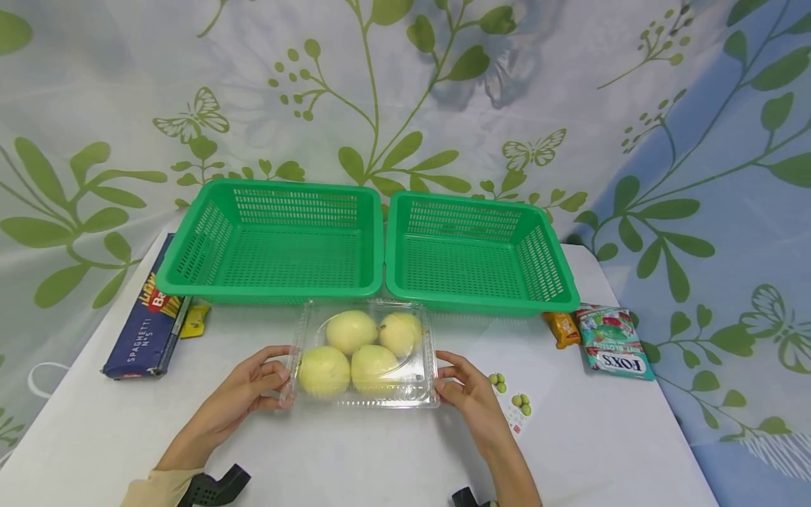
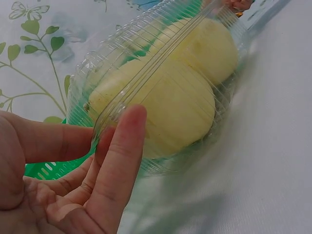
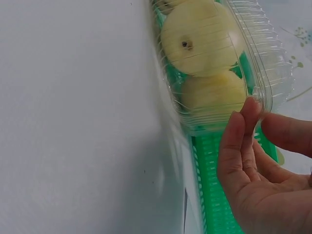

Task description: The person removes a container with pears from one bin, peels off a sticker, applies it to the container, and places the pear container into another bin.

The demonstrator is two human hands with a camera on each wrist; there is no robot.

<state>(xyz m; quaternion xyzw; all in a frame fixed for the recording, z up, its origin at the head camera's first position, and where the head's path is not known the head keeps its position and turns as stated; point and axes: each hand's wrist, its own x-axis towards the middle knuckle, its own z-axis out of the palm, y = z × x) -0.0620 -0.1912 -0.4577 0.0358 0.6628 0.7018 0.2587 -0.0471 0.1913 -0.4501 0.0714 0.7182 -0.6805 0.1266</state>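
A clear plastic clamshell box (image 1: 413, 384) with several pale yellow, pear-like fruits (image 1: 351, 332) is held level in front of the green baskets. At its left end, my left hand (image 1: 250, 380) pinches the rim between thumb and fingers; the left wrist view shows the thumb on one side of the lip and fingertips (image 2: 130, 122) on the other. The opposite rim is pinched by my right hand (image 1: 472, 394), fingertips (image 3: 249, 107) against the edge. Shadows beneath the box in both wrist views suggest it hangs above the table.
Two green baskets (image 1: 269, 290) (image 1: 481, 304) stand side by side at the back. On the left lie a blue spaghetti box (image 1: 142, 338) and a yellow packet (image 1: 195, 321). An orange packet (image 1: 562, 329), a Fox's bag (image 1: 614, 341) and a fruit-printed card (image 1: 516, 412) lie right.
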